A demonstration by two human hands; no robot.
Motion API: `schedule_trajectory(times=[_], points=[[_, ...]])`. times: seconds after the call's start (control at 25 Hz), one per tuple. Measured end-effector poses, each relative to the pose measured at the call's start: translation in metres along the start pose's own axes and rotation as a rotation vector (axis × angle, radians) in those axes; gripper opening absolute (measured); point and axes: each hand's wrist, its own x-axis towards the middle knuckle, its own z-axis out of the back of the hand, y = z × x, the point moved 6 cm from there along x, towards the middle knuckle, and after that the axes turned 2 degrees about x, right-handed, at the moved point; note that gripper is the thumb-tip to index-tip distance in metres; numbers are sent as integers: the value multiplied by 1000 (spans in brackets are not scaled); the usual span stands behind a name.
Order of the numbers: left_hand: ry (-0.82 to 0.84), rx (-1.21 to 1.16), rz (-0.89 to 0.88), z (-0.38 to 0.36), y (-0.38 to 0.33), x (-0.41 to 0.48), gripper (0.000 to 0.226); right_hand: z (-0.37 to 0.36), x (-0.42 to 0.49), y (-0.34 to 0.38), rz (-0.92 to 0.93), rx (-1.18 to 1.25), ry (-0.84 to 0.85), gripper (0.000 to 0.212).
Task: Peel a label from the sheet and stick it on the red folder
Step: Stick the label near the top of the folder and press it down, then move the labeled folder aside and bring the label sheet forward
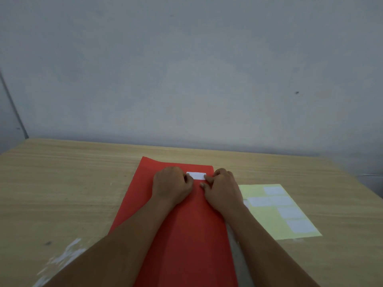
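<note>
1. Left hand (173, 186): resting knuckles-up on the red folder (186, 224), fingers curled under, fingertips pressing the left end of a white label (195, 175). Whether it pinches the label edge or only presses it flat cannot be told.
2. Right hand (222, 188): also on the folder, fingers bent, fingertips (207, 178) touching the right end of the label. Pressing, no visible grasp.
3. Label: lies flat near the far end of the folder, between the two hands.
4. Folder: lengthwise on the wooden table (72, 183), far end toward the wall (186, 69).
5. Label sheet (269, 216): pale yellow, just right of the folder, flat on the table; several white labels on it, part of the backing bare.
</note>
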Motion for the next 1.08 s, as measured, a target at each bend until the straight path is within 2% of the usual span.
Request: schedule_trajectory(times=[0.16,0.32,0.44,0.68,0.88,1.08], points=[[127,-39,-40,7,12,-4,37,4,-8,7,-32,-50,86,52],[72,56,-50,37,25,-27,34,21,-43,22,-47,-131,-49,39],[53,101,35,62,32,-55,33,29,-76,30,-94,-106,-29,38],[114,115,199,83,56,-115,58,29,-137,43,-139,-79,9,58],[97,174,118,73,55,-136,59,12,-156,55,-130,-152,16,66],[85,224,120,73,77,-127,60,1,-141,73,-132,-163,56,66]])
